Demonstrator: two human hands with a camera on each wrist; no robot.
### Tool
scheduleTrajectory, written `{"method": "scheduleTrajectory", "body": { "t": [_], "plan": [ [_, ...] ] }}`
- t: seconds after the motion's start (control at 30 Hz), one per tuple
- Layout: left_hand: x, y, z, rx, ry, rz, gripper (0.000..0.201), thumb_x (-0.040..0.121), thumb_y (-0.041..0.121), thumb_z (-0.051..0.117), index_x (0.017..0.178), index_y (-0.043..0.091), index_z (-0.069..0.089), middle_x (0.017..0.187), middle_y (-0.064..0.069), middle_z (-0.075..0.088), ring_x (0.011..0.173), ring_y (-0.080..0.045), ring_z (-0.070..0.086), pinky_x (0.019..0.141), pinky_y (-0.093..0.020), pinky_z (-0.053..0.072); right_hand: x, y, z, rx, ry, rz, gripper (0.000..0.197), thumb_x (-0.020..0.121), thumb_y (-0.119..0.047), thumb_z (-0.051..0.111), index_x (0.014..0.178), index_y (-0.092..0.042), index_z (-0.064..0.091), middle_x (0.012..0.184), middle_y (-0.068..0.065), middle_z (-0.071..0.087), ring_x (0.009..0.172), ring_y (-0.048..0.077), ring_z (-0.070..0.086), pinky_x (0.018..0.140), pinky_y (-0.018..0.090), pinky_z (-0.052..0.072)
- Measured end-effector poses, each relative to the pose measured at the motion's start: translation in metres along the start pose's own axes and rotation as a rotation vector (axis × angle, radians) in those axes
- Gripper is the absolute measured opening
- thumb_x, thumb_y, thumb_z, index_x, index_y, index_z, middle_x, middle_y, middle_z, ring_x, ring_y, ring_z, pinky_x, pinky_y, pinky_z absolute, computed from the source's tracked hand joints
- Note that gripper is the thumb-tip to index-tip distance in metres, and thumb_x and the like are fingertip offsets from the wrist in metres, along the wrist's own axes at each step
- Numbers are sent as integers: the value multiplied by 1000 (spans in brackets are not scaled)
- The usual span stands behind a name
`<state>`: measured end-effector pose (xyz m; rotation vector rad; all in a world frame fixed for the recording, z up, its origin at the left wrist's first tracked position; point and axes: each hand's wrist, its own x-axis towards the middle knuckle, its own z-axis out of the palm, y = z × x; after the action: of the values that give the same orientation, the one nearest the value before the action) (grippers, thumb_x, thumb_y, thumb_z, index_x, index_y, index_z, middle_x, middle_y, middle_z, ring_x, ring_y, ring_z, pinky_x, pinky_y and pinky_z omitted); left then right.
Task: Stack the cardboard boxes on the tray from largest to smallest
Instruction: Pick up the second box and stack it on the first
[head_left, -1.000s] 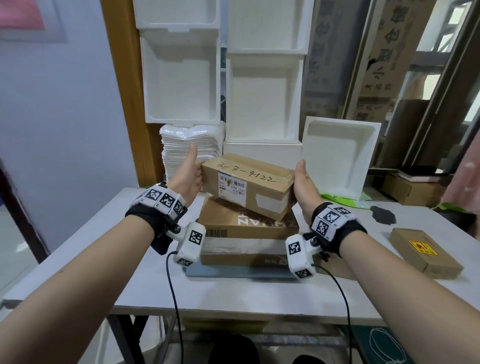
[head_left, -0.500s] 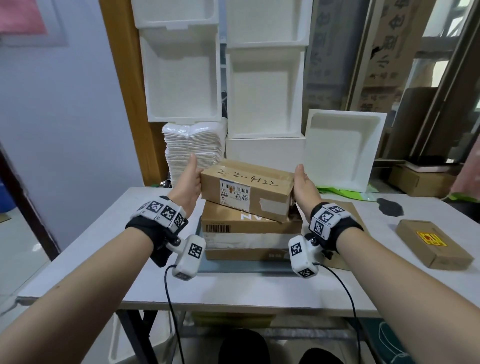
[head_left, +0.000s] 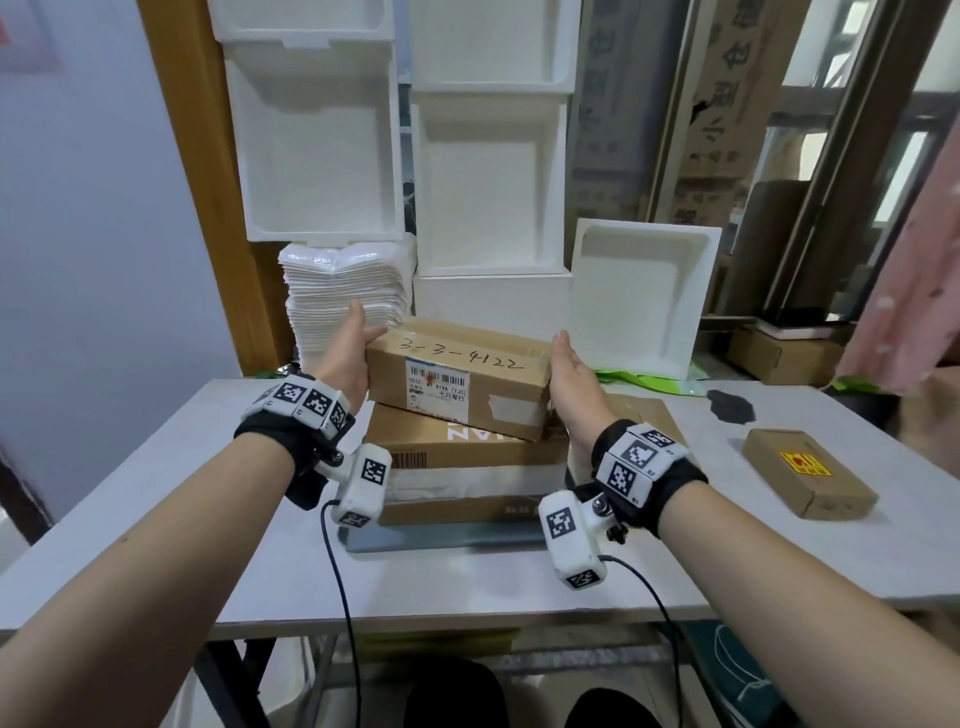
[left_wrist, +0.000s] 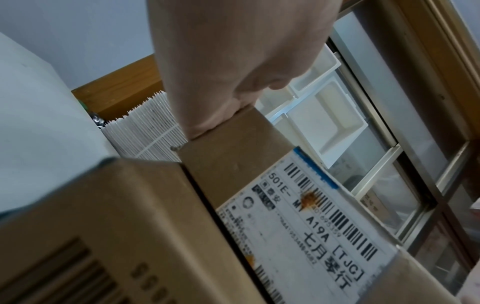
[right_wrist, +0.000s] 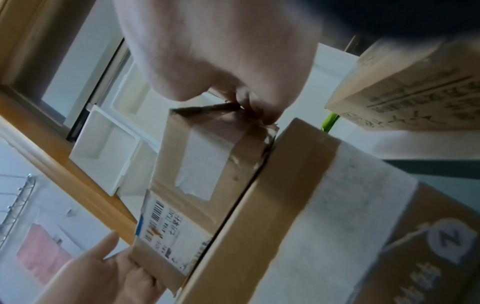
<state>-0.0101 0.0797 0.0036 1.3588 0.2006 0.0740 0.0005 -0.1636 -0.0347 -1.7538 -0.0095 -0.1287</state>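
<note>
A long cardboard box (head_left: 457, 379) marked "3-3-4122" lies slightly askew on a larger cardboard box (head_left: 467, 449), which stands on the grey tray (head_left: 441, 538). My left hand (head_left: 358, 348) grips the long box's left end, fingers over the top edge. My right hand (head_left: 569, 374) holds its right end. In the left wrist view the hand (left_wrist: 233, 61) sits on the corner above the shipping label (left_wrist: 298, 216). Seen from the right wrist, my fingers (right_wrist: 249, 102) curl on the taped corner of that box (right_wrist: 207, 174), which meets the large box (right_wrist: 311, 205).
A small flat cardboard box (head_left: 808, 473) with a yellow label lies on the white table (head_left: 156, 493) at the right. A flat cardboard piece (head_left: 641, 410) lies beside the tray. White foam boxes (head_left: 639, 296) and a stack of white trays (head_left: 343, 296) stand behind.
The long box between my hands has come down from above the large box until it lies on it. Both hands kept their hold and moved down with it.
</note>
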Motion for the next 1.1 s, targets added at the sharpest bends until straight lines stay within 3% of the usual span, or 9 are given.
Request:
{"method": "scheduleTrajectory", "body": {
  "t": [0.1,0.2,0.27,0.37,0.57,0.7,0.83,0.97,1.1],
  "plan": [
    [-4,2,1,-11,-26,2,77,99,62,19,144,3,40,132,-17,60,118,-27,58,94,-40,45,12,-5,4,112,-29,47,96,84,-84,25,158,-23,25,163,0,31,149,22,30,123,47,22],
    [-7,5,-3,1,-44,10,77,98,63,20,144,5,43,130,-15,62,119,-26,59,102,-43,45,36,1,4,173,-70,85,138,40,-109,33,151,-27,40,155,-1,46,143,21,42,121,48,29],
    [-9,6,-7,10,-45,23,73,99,62,20,136,6,49,125,-13,65,116,-25,61,101,-43,45,48,6,4,179,-107,111,142,30,-109,37,146,-27,49,147,-1,55,137,22,49,118,49,33],
    [-14,0,-7,35,-44,26,60,101,57,19,117,13,57,111,-8,69,106,-20,63,93,-38,47,48,3,6,166,-137,122,143,27,-108,36,145,-28,50,146,1,56,136,24,50,118,50,33],
    [-14,-16,-10,4,-48,21,70,100,60,17,134,10,53,126,-13,65,118,-24,59,104,-40,44,55,14,6,152,-132,113,142,30,-110,34,146,-29,49,149,0,54,139,24,48,118,51,32],
    [-11,-22,-10,-16,-21,30,72,99,62,14,115,14,66,115,-12,71,110,-22,64,99,-39,47,41,12,2,185,-115,114,133,34,-107,40,138,-28,57,138,-1,63,130,24,56,114,52,38],
    [-10,-28,-6,-47,3,29,69,99,62,15,108,20,69,103,-7,76,107,-23,67,98,-42,49,21,16,1,145,-126,59,127,42,-107,38,143,-31,52,146,-4,56,137,21,49,118,50,34],
    [-12,-28,-7,44,21,48,74,96,67,14,123,20,64,120,-9,70,115,-24,63,108,-45,42,12,8,0,85,-148,14,128,43,-107,35,145,-31,50,149,-5,53,139,19,46,119,48,32],
    [-13,-33,-5,43,-1,22,79,92,73,17,132,20,60,120,-11,70,114,-26,65,103,-45,47,16,9,-1,92,-156,6,127,45,-106,39,148,-32,45,153,-8,47,143,17,40,121,49,26]
  ]
}}
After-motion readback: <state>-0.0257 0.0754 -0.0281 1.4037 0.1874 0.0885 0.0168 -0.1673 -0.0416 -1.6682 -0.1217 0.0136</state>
